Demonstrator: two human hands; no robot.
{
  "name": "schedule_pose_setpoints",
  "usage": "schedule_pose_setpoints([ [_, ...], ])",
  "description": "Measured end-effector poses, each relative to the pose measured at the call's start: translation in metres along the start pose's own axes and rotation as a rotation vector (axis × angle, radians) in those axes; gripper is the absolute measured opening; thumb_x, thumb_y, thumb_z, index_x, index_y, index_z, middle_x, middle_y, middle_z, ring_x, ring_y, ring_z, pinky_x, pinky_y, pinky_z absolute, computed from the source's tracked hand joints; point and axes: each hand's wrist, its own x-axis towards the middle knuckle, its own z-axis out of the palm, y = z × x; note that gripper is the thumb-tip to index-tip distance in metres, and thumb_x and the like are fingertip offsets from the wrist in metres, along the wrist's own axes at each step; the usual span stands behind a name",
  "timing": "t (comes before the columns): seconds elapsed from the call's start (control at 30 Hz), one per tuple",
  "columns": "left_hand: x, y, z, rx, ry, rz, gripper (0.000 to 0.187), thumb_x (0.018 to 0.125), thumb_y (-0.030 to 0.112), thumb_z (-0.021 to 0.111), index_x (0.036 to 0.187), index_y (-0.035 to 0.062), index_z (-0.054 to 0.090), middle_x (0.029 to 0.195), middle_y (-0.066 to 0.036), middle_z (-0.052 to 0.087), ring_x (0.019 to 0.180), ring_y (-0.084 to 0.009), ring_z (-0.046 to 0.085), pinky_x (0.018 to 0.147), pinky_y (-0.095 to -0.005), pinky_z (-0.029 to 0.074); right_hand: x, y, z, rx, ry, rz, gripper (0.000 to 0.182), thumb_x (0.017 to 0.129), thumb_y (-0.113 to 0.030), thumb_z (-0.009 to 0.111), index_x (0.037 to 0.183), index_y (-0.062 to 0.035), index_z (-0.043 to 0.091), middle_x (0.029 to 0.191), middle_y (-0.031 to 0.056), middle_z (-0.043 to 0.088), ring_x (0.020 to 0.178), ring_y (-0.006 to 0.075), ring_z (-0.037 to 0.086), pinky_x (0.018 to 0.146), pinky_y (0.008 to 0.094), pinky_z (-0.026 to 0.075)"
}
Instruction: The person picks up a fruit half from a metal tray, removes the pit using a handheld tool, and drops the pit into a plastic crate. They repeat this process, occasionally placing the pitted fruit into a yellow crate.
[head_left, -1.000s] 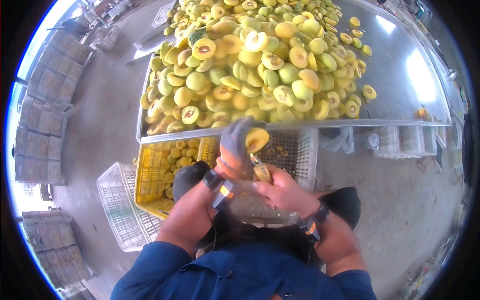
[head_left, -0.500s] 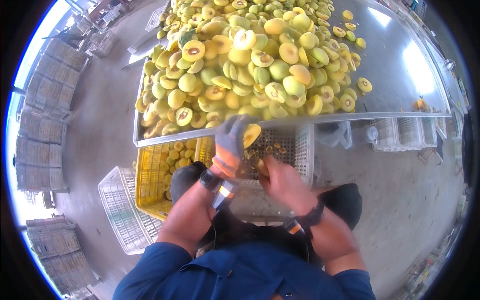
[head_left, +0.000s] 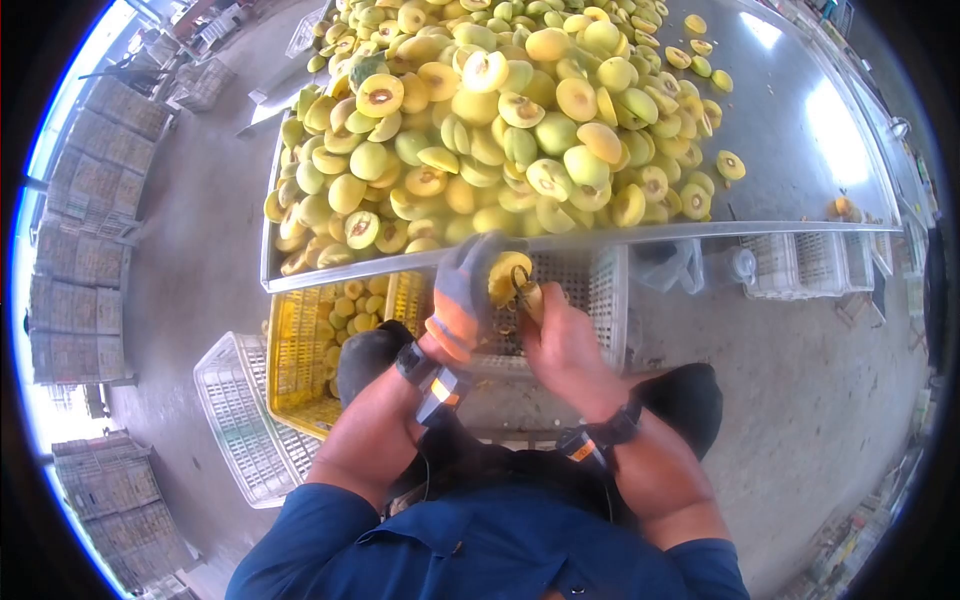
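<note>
Yellow halved fruit (head_left: 502, 283) was pinched by grey-orange gloved left hand (head_left: 462, 292) at near edge of grey metal table (head_left: 770, 190); wooden-handled metal-loop tool (head_left: 531, 302), gripped by bare right hand (head_left: 562, 340), was slanted up-left toward fruit.

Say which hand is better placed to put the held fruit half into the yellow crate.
Likely the left hand: it holds the fruit half, nearer the yellow crate; the right hand holds a tool.
</note>
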Motion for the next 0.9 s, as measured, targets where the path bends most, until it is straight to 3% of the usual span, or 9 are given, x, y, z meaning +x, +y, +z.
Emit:
schedule_pose_setpoints([
  [0.1, -0.004, 0.007, -0.003, 0.025, -0.064, -0.057, 0.043, 0.091, 0.005, 0.070, 0.133, -0.0029, 0.067, 0.121, -0.022, 0.074, 0.114, -0.0420, 0.070, 0.100, -0.0472, 0.056, 0.000, 0.003, 0.011, 0.011, -0.030, 0.028, 0.023, 0.097, -0.011, 0.065, 0.109, 0.0041, 0.052, 0.082, 0.0344, 0.067, 0.082, 0.0574, 0.067, 0.072, 0.0629, 0.052],
  [0.23, -0.012, 0.001, 0.001, 0.078, -0.098, -0.133, 0.046, 0.089, 0.006, 0.073, 0.134, -0.0012, 0.066, 0.124, -0.022, 0.073, 0.116, -0.0440, 0.068, 0.102, -0.0491, 0.055, -0.002, 0.004, 0.010, 0.116, -0.117, 0.073, 0.023, 0.100, -0.010, 0.062, 0.115, 0.0031, 0.051, 0.093, 0.0362, 0.068, 0.095, 0.0599, 0.064, 0.077, 0.0608, 0.051],
  [0.37, -0.011, 0.007, -0.005, 0.066, -0.089, -0.072, 0.043, 0.089, 0.006, 0.071, 0.132, -0.0014, 0.067, 0.121, -0.022, 0.074, 0.112, -0.0442, 0.069, 0.099, -0.0497, 0.055, 0.000, 0.005, 0.011, 0.174, -0.183, 0.104, 0.024, 0.101, -0.012, 0.060, 0.118, 0.0037, 0.054, 0.094, 0.0353, 0.069, 0.096, 0.0582, 0.066, 0.082, 0.0584, 0.053],
  [0.53, -0.003, 0.016, -0.003, 0.028, 0.010, -0.007, 0.025, 0.089, 0.002, 0.064, 0.112, 0.0044, 0.074, 0.101, -0.019, 0.073, 0.094, -0.0408, 0.071, 0.081, -0.0449, 0.058, -0.003, 0.007, 0.014, 0.292, -0.252, 0.091, 0.033, 0.101, -0.017, 0.064, 0.124, 0.0053, 0.054, 0.102, 0.0338, 0.070, 0.101, 0.0548, 0.067, 0.090, 0.0575, 0.052],
  [0.6, -0.003, 0.013, -0.005, -0.017, -0.026, -0.016, 0.026, 0.089, 0.002, 0.065, 0.113, 0.0036, 0.074, 0.101, -0.019, 0.073, 0.095, -0.0404, 0.072, 0.081, -0.0445, 0.058, -0.001, 0.000, 0.006, 0.426, -0.384, 0.158, 0.028, 0.104, -0.018, 0.064, 0.120, 0.0034, 0.055, 0.092, 0.0253, 0.069, 0.082, 0.0442, 0.068, 0.077, 0.0525, 0.054],
  [0.7, -0.002, 0.021, -0.010, -0.065, 0.015, -0.006, 0.026, 0.086, 0.005, 0.070, 0.111, 0.0029, 0.074, 0.104, -0.018, 0.075, 0.095, -0.0391, 0.073, 0.082, -0.0432, 0.059, -0.003, -0.004, -0.001, 0.810, -0.573, 0.378, 0.020, 0.107, -0.019, 0.063, 0.111, -0.0010, 0.055, 0.080, 0.0114, 0.063, 0.061, 0.0253, 0.060, 0.057, 0.0414, 0.051],
  [0.73, -0.010, 0.013, -0.005, -0.188, -0.008, -0.140, 0.026, 0.085, 0.005, 0.072, 0.111, 0.0027, 0.074, 0.105, -0.018, 0.075, 0.095, -0.0385, 0.073, 0.082, -0.0424, 0.059, -0.004, -0.004, -0.003, 0.968, -0.633, 0.471, 0.018, 0.109, -0.020, 0.062, 0.108, -0.0027, 0.056, 0.076, 0.0065, 0.060, 0.054, 0.0186, 0.056, 0.051, 0.0370, 0.048],
  [0.83, -0.015, 0.007, -0.001, -0.459, -0.068, -0.394, 0.028, 0.082, 0.008, 0.077, 0.109, 0.0020, 0.074, 0.108, -0.018, 0.077, 0.094, -0.0374, 0.074, 0.082, -0.0402, 0.059, -0.006, -0.017, -0.015, 1.057, -0.694, 0.475, 0.015, 0.110, -0.018, 0.061, 0.104, -0.0060, 0.055, 0.074, -0.0001, 0.049, 0.054, 0.0109, 0.048, 0.049, 0.0308, 0.043],
  [0.9, -0.013, 0.018, -0.008, -0.496, -0.095, -0.372, 0.028, 0.082, 0.008, 0.079, 0.109, 0.0014, 0.073, 0.109, -0.017, 0.077, 0.094, -0.0364, 0.075, 0.082, -0.0390, 0.059, -0.008, -0.011, -0.010, 1.085, -0.708, 0.437, 0.015, 0.110, -0.018, 0.061, 0.103, -0.0059, 0.056, 0.073, -0.0009, 0.052, 0.051, 0.0102, 0.048, 0.045, 0.0298, 0.042],
])
